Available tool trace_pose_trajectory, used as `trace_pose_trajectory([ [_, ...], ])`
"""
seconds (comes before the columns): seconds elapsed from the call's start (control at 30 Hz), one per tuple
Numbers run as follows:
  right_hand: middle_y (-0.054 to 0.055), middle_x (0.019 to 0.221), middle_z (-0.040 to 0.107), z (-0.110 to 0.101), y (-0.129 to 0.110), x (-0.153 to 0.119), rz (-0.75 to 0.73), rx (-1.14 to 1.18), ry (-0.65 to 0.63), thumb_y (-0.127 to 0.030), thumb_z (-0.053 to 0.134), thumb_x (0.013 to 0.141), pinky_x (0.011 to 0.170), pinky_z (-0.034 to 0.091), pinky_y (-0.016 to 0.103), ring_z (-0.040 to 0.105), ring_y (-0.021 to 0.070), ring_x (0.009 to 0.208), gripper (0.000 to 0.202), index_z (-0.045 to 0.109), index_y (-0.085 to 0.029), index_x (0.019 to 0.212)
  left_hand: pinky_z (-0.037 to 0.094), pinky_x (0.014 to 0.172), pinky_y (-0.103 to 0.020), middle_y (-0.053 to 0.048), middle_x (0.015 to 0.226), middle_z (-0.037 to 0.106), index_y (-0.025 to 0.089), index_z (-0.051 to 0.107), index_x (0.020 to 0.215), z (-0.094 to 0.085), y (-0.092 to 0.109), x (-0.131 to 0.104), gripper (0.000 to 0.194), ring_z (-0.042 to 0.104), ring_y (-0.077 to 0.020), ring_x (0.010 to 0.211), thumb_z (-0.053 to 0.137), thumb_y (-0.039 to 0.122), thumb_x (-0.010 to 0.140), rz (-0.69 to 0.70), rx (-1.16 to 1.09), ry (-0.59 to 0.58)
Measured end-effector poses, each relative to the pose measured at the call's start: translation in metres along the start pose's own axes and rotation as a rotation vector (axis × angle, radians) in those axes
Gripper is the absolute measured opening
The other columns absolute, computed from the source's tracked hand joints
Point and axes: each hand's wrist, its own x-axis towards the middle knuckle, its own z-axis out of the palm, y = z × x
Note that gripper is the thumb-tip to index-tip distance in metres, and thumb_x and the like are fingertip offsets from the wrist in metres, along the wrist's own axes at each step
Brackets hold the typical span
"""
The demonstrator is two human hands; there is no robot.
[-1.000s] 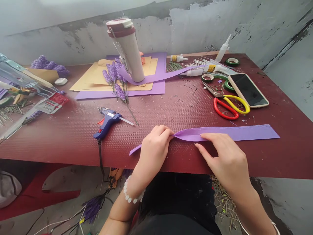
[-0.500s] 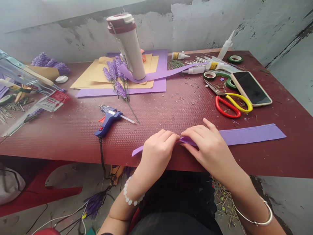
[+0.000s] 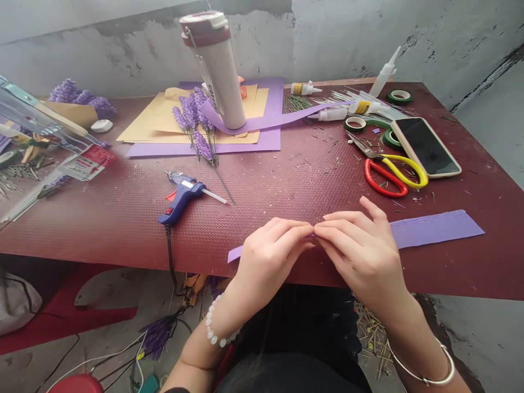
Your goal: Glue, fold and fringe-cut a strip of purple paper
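Observation:
A long purple paper strip (image 3: pixel 438 229) lies along the front of the dark red table, and its narrower left end (image 3: pixel 234 254) sticks out past my left hand. My left hand (image 3: pixel 272 254) pinches the strip near its middle, fingertips pressed together. Right beside it, my right hand (image 3: pixel 360 243) pinches the same strip, little finger raised. The fingertips of both hands meet, and only a sliver of paper shows between them. Left of the strip the part looks folded narrow; at right it is flat and wide, with a crease along its far edge.
A blue glue gun (image 3: pixel 182 197) lies to the left, its cord over the table edge. Scissors (image 3: pixel 388 169), a phone (image 3: pixel 426 147), green tape rolls (image 3: pixel 399 96) and glue bottles (image 3: pixel 385 73) are at right. A tumbler (image 3: pixel 223 76) stands on paper sheets (image 3: pixel 151 123) behind purple flowers (image 3: pixel 190 114).
Both hands have shifted a little to the right along the strip, and their fingertips have come together. The folded purple edge between them is now mostly covered.

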Motion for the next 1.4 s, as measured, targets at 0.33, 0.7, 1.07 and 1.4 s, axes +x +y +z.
trace_pose_trajectory([
  [0.33, -0.003, 0.09, 0.087, 0.001, 0.003, -0.005, 0.045, 0.074, 0.029, -0.013, 0.065, 0.109, 0.122, 0.046, 0.048, 0.081, 0.0197, 0.093, 0.019, 0.073, -0.026, 0.099, 0.061, 0.077, -0.028, -0.005, 0.094, 0.089, 0.016, 0.075, 0.107, 0.002, 0.0, -0.003, 0.021, 0.083, -0.0159, 0.084, 0.057, 0.008, 0.113, 0.172, 0.145, 0.1],
  [0.7, -0.003, 0.087, 0.086, -0.003, 0.006, -0.006, 0.041, 0.04, 0.055, -0.01, 0.068, 0.107, 0.122, 0.047, 0.05, 0.083, 0.0209, 0.093, 0.021, 0.073, -0.027, 0.096, 0.066, 0.084, -0.028, -0.005, 0.097, 0.089, 0.017, 0.075, 0.109, 0.004, 0.0, -0.001, 0.02, 0.085, -0.0164, 0.088, 0.057, 0.01, 0.114, 0.147, 0.138, 0.063],
  [1.07, -0.003, 0.092, 0.088, -0.001, 0.004, -0.008, 0.034, 0.039, 0.029, -0.012, 0.065, 0.108, 0.128, 0.042, 0.053, 0.084, 0.0216, 0.098, 0.019, 0.074, -0.027, 0.101, 0.064, 0.079, -0.028, -0.002, 0.086, 0.087, 0.019, 0.076, 0.098, 0.007, 0.004, 0.002, 0.03, 0.082, -0.0153, 0.081, 0.053, 0.008, 0.114, 0.183, 0.215, 0.109],
  [1.4, 0.001, 0.098, 0.087, -0.003, 0.011, -0.011, 0.06, 0.025, -0.018, -0.017, 0.065, 0.11, 0.131, 0.04, 0.057, 0.081, 0.0208, 0.091, 0.011, 0.071, -0.026, 0.109, 0.064, 0.081, -0.029, -0.004, 0.089, 0.088, 0.017, 0.076, 0.1, 0.003, 0.0, 0.0, 0.03, 0.084, -0.0181, 0.086, 0.052, 0.004, 0.112, 0.165, 0.272, 0.094],
])
